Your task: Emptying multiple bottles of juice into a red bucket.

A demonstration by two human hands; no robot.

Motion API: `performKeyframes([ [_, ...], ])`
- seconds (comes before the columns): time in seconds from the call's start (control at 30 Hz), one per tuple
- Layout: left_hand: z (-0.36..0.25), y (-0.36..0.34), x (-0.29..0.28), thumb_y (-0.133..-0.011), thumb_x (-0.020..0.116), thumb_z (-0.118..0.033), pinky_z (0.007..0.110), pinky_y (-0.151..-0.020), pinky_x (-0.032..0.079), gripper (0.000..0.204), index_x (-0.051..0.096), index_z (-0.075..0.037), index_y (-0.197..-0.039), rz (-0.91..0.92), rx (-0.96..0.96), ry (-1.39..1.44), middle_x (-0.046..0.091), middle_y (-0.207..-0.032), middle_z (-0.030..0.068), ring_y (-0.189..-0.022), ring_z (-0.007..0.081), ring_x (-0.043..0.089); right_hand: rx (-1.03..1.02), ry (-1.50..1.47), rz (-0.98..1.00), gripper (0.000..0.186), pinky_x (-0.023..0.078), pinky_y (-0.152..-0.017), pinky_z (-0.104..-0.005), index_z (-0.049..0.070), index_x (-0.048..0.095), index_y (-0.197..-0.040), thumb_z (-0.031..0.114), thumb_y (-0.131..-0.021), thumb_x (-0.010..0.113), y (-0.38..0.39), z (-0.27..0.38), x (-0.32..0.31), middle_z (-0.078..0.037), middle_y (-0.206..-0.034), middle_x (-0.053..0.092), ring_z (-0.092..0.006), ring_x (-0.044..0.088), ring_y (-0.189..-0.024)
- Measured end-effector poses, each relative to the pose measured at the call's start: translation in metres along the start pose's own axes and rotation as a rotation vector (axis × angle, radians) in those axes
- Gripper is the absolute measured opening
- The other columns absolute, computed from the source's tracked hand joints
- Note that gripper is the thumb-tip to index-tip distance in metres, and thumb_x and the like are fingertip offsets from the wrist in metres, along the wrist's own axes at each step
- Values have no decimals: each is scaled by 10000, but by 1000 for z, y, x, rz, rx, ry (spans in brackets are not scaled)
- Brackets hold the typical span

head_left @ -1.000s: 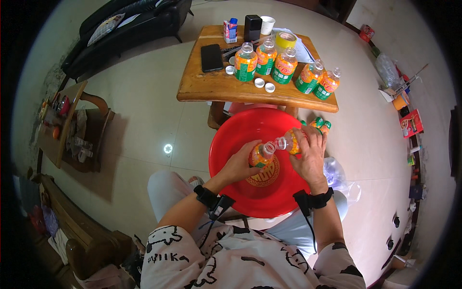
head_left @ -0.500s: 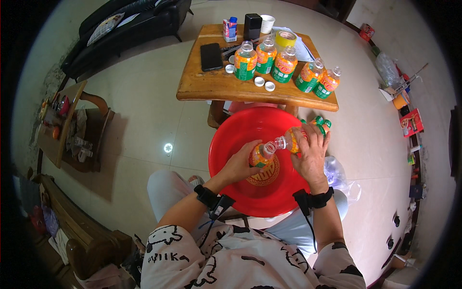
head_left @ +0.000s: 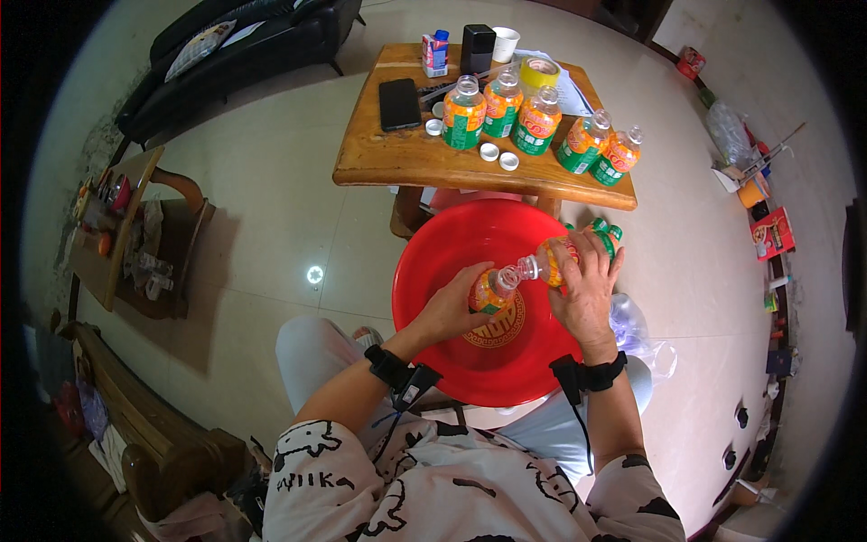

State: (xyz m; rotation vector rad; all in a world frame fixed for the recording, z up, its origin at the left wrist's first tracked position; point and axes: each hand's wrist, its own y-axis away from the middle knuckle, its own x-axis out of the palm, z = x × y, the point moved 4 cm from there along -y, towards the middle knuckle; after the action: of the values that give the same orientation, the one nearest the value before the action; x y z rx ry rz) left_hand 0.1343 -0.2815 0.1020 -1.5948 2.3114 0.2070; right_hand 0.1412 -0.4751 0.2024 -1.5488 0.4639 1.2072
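Left grip (head_left: 447, 307): clamped on drink bottle (head_left: 485, 294)
Right grip (head_left: 587, 300): clamped on tipped drink bottle (head_left: 546, 259)
Beneath both: red basin (head_left: 429, 253)
Pouring, seemingly: needs steady alignment

We see the basin (head_left: 420, 352) before the table's (head_left: 379, 163) near edge. Over it, the left hand (head_left: 456, 303) has one bottle (head_left: 484, 298); the right hand (head_left: 587, 294), another to its right. Five bottles (head_left: 535, 134) stand from the table's middle toward its near right corner, two caps (head_left: 489, 152) before them. Nearest the left edge we find the phone (head_left: 399, 105); along the far edge, left to right, carton (head_left: 434, 58), box (head_left: 477, 51) and cup (head_left: 506, 47).
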Motion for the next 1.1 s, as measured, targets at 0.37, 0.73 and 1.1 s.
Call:
performKeyframes([
  [0.37, 1, 0, 1, -661, 806, -108, 381, -1008, 426, 855, 342, -95, -1379, -9, 22, -8, 433, -1359, 148, -1227, 325, 477, 2, 21, -2, 722, 140, -1078, -642, 239, 539, -1238, 33, -566, 707, 0, 0, -3, -49, -1257, 458, -272, 392, -1265],
  [0.73, -3, 0, 0, -672, 806, -77, 357, -1051, 390, 848, 345, -83, -1384, 13, -35, -12, 422, -1376, 137, -1256, 275, 457, 14, 16, 14, 729, 113, -1087, -638, 243, 529, -1245, 32, -568, 701, 0, -1, -4, -52, -1267, 457, -275, 385, -1274],
  [1.1, -3, 0, 0, -665, 804, -108, 386, -1002, 430, 842, 349, -96, -1374, -2, 6, -21, 432, -1358, 151, -1223, 327, 480, 24, 24, 26, 731, 109, -1088, -645, 252, 532, -1249, 27, -575, 706, 1, -2, -4, -48, -1277, 455, -272, 378, -1284],
])
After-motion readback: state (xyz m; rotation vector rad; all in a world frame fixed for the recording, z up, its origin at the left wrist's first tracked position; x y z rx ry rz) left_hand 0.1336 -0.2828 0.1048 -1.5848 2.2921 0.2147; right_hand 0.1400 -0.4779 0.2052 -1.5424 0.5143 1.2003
